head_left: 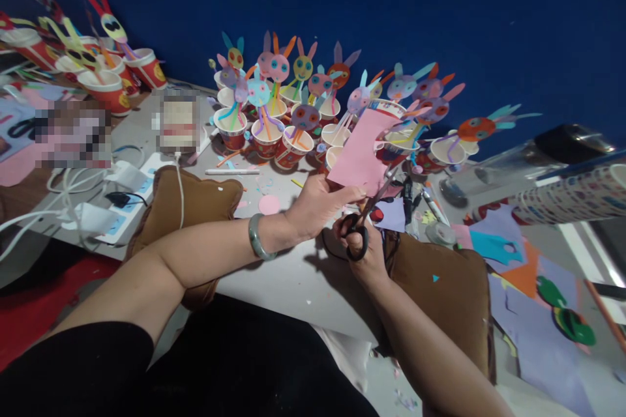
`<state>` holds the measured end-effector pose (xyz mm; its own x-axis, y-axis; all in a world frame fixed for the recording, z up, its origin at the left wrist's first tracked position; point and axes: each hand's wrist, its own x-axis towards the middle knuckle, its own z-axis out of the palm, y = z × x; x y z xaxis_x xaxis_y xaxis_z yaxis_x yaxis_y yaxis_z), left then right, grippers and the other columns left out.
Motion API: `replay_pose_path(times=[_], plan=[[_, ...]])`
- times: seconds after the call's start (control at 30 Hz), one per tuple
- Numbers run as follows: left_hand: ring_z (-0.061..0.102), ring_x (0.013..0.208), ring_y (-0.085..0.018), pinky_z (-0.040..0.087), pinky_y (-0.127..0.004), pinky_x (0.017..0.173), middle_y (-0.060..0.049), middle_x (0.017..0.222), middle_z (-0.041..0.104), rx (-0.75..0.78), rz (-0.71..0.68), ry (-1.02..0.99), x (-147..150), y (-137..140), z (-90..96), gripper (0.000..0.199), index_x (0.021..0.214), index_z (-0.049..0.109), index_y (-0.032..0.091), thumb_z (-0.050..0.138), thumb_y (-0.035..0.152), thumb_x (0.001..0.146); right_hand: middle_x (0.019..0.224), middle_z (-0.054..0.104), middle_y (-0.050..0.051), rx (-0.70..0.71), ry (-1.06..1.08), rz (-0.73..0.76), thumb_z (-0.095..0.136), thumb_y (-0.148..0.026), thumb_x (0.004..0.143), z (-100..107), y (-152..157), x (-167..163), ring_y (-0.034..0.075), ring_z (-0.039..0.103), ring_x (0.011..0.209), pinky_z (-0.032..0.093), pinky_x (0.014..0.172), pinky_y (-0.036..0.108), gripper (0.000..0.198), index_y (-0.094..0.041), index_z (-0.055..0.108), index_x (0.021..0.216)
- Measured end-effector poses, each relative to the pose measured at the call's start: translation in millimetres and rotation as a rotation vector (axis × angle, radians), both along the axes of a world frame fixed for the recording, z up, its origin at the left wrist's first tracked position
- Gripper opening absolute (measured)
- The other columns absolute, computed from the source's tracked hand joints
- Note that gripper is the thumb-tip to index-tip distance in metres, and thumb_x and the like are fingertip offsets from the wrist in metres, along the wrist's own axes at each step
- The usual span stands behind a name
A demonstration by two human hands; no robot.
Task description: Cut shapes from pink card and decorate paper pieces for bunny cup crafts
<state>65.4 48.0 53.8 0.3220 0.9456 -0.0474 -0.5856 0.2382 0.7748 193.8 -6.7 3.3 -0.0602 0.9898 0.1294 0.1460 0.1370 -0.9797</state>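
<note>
Left hand [310, 210] has a flat pink paper [359, 153] with a curvy cut edge pinched in its fingers, above the worktop [293, 287]. Right hand's [368, 253] fingers are curled through the scissors' [364, 216] round black loops, slim blades by the paper's lower edge. Puffy brown cushions [440, 293] either side.

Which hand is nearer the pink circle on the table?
Left: the left hand is just right of the pink circle; the right hand is farther right, holding scissors.
</note>
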Motion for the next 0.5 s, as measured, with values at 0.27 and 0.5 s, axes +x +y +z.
replay_pose_path(times=[0.27,0.5], plan=[[0.055,0.064,-0.008,0.045,-0.024,0.066,0.001,0.068,0.064,-0.007,0.000,0.029,-3.9,4.0,6.4,0.032,0.071,0.066,0.013,0.084,0.037,0.060,0.064,0.052,0.000,-0.010,-0.088,0.007,0.061,-0.080,0.074,6.7,3.1,5.7,0.014,0.044,0.056,0.035,0.052,0.029,0.059,-0.021,0.052,0.070],[0.058,0.069,-0.009,0.047,-0.027,0.073,-0.001,0.073,0.067,0.050,0.029,0.022,-4.6,5.4,5.1,0.032,0.076,0.069,0.014,0.085,0.038,0.062,0.062,0.054,0.000,0.011,-0.143,0.014,0.059,-0.086,0.069,12.4,6.1,9.0,0.014,0.044,0.057,0.037,0.055,0.030,0.066,-0.021,0.052,0.065]])
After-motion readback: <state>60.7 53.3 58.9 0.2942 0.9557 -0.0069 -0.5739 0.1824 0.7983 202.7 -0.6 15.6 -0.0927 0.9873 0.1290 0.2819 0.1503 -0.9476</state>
